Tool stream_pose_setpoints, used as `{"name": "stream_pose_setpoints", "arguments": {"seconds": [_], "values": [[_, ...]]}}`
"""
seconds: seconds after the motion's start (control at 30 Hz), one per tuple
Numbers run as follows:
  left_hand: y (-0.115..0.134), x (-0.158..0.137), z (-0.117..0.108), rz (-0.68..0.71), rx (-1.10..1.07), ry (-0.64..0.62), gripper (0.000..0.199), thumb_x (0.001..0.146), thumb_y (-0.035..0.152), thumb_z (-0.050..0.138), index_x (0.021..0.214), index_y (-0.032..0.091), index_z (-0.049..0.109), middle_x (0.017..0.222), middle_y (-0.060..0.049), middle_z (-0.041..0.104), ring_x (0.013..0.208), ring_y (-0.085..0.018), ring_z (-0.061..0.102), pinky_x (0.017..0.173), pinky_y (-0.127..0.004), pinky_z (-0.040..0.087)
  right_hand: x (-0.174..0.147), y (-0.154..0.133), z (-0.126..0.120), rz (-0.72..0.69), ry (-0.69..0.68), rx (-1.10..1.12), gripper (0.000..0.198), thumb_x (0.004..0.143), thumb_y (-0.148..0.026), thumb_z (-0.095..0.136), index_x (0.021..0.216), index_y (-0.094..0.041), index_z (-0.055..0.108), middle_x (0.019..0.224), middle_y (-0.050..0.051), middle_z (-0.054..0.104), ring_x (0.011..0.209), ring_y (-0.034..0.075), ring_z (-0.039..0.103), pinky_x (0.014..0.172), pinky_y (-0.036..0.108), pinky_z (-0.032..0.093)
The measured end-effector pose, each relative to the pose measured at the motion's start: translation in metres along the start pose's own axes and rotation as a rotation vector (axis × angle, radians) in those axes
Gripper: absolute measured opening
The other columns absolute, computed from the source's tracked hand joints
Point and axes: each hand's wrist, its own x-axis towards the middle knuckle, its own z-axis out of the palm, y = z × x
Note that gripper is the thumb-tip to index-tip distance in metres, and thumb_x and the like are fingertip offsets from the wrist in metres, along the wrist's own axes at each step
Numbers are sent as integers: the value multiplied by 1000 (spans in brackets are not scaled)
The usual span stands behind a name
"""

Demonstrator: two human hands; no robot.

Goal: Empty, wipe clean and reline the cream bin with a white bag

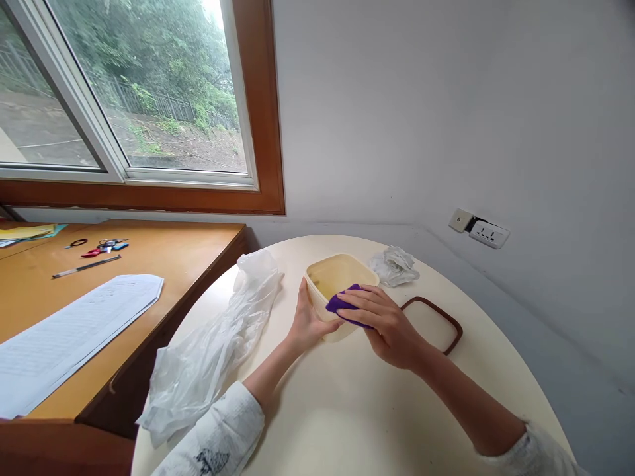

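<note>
A pale yellow plastic container [317,303], open at the top, is tilted over the round table. My left hand [308,325] grips its left side, thumb along the near face. In my right hand [387,322] is a purple cloth [342,303], pressed against the near rim and wall of the container. The fingers lie over the cloth and hide part of it. Just right of that hand, a lid with a brown rim [455,324] lies flat on the table, partly covered by my wrist.
A long crumpled clear plastic bag [213,354] covers the left of the round table [367,416]. A balled white plastic bag [395,266] sits at the back right. On the wooden desk [198,244] are papers [84,337], a pen [86,266] and keys [106,247]. Wall sockets [489,233] are at right.
</note>
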Motion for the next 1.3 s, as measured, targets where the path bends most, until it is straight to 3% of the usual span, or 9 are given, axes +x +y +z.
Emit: {"name": "stream_pose_setpoints", "arguments": {"seconds": [0.13,0.3,0.43,0.57,0.77,0.87,0.97,1.13,1.3], "values": [[-5,2,-4,116,183,-21,99,55,28,78,134,23,19,129,-11,42,121,-29,38,101,-46,29,-21,13,-13,158,49,16,40,82,-7,37,111,-24,59,122,4,58,121,18,45,101,46,36],[-9,1,-5,126,244,-3,100,56,30,77,136,24,18,132,-12,38,123,-29,36,100,-44,30,-40,14,-16,655,227,282,34,81,-15,38,100,-23,65,114,5,62,107,21,55,88,37,47],[-11,0,-5,132,266,56,104,53,30,80,136,24,18,133,-12,37,124,-30,34,102,-44,28,-48,12,-8,1000,177,596,33,77,-21,41,97,-19,67,96,4,67,87,20,60,72,31,50],[-16,-1,-4,89,329,174,108,51,33,80,137,24,16,136,-13,30,128,-31,28,104,-47,24,-61,11,10,1190,109,850,32,73,-23,45,96,-18,67,90,4,67,82,18,59,70,28,46],[-29,1,-4,40,403,338,116,50,38,80,138,26,6,138,-14,20,130,-35,17,106,-51,18,-78,7,35,1370,174,1040,28,68,-24,48,88,-17,67,82,3,67,75,16,59,63,24,45],[-33,2,-6,44,421,330,112,52,38,80,137,27,7,137,-14,20,129,-36,17,105,-53,17,-81,6,34,1355,141,984,30,71,-27,46,90,-17,66,86,4,66,75,16,59,61,23,45],[-33,2,-7,60,434,336,107,53,38,79,136,29,12,134,-13,24,126,-35,21,103,-52,20,-83,9,25,1311,-18,832,33,74,-32,43,97,-18,64,83,3,65,70,17,58,56,25,44],[-32,4,-8,123,522,370,94,58,39,75,133,29,18,124,-9,33,117,-30,33,98,-50,28,-93,22,11,1178,-105,258,32,78,-37,44,102,-21,58,92,6,64,79,21,59,68,32,45],[-34,4,-9,148,594,394,74,69,36,66,130,26,24,111,-8,38,106,-25,40,94,-47,32,-111,35,3,1295,-286,-116,35,84,-36,39,111,-17,50,75,9,62,63,22,58,53,30,41]]}}
